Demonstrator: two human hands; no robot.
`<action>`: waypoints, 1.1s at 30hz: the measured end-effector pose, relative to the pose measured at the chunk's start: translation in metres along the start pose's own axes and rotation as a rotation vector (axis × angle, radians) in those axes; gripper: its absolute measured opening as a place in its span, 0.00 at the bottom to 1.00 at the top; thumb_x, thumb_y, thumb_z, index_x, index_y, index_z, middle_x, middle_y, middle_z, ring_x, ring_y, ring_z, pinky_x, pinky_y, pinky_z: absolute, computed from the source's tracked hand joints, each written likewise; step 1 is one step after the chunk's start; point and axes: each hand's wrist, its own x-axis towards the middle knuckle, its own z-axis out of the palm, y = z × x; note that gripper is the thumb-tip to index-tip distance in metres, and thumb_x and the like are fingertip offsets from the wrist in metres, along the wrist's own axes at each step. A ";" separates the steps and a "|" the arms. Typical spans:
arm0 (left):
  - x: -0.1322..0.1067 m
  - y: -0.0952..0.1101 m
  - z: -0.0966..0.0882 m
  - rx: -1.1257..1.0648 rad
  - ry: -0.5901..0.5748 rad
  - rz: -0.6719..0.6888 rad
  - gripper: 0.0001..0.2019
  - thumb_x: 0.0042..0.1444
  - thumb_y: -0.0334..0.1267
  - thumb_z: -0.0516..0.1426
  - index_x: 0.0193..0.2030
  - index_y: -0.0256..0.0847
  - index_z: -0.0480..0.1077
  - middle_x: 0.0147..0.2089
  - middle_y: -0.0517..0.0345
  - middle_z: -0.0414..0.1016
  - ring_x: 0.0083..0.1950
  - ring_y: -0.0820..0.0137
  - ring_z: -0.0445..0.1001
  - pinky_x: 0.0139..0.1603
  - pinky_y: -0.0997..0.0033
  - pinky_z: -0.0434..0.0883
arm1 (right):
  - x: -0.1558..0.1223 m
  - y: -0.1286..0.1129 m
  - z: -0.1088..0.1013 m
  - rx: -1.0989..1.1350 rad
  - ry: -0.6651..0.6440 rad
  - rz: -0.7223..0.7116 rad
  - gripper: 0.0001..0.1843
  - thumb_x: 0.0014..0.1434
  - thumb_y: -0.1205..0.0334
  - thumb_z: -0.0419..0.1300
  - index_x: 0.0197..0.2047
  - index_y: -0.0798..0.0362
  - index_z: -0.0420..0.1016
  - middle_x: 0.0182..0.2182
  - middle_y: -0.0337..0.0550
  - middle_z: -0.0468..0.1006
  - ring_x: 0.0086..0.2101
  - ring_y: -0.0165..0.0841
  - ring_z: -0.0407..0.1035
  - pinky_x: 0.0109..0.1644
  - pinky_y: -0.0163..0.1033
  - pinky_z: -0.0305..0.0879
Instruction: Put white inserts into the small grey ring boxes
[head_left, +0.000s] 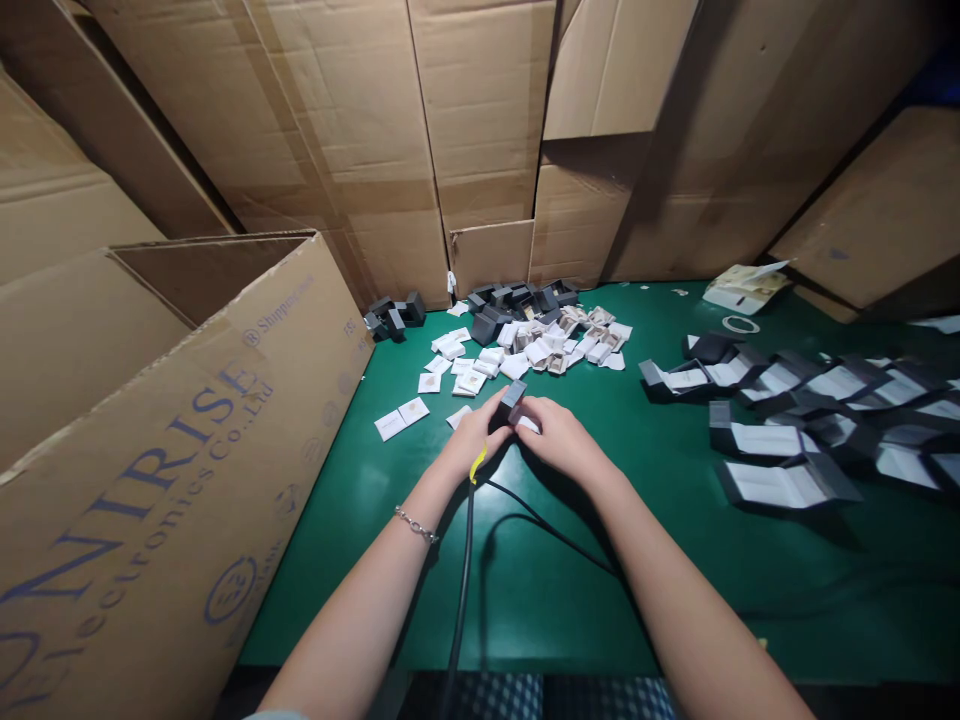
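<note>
Both my hands meet over the green table (540, 590) near its middle. My left hand (474, 437) is closed round a small dark box (512, 398) and a black cable (463, 570) with a yellow tag that trails back toward me. My right hand (559, 434) is closed too, its fingertips pinching the same small dark box from the right. A silver bracelet (416, 524) sits on my left wrist. Just beyond my fingers lies a heap of small white cards (525, 350) and small dark boxes (517, 298).
A large printed cardboard carton (150, 480) stands open at the left, against the table edge. Flattened cardboard sheets (480, 130) wall the back. Rows of dark folded boxes with white inserts (810, 420) cover the right side. A stack of papers (742, 288) and a white ring (740, 324) lie far right.
</note>
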 end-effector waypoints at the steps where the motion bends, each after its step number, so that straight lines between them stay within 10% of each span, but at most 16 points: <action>1: -0.001 0.001 0.000 -0.006 0.004 0.001 0.31 0.51 0.32 0.54 0.63 0.43 0.55 0.55 0.54 0.70 0.53 0.64 0.70 0.56 0.64 0.64 | -0.001 0.000 0.000 -0.010 -0.002 -0.004 0.15 0.55 0.65 0.53 0.47 0.51 0.68 0.42 0.45 0.72 0.42 0.34 0.65 0.43 0.35 0.57; 19: 0.000 0.004 -0.001 0.119 0.327 -0.245 0.09 0.55 0.38 0.48 0.36 0.40 0.68 0.26 0.59 0.71 0.27 0.71 0.67 0.28 0.74 0.60 | -0.008 -0.019 0.006 0.119 -0.067 -0.091 0.29 0.54 0.51 0.56 0.58 0.48 0.61 0.52 0.46 0.69 0.49 0.38 0.65 0.50 0.42 0.61; 33: 0.005 -0.005 -0.001 -0.165 0.376 -0.221 0.12 0.53 0.36 0.50 0.42 0.38 0.68 0.35 0.57 0.74 0.32 0.72 0.68 0.33 0.74 0.64 | 0.000 -0.003 0.004 0.621 -0.132 0.067 0.18 0.56 0.56 0.55 0.49 0.48 0.73 0.47 0.42 0.75 0.45 0.33 0.68 0.51 0.41 0.62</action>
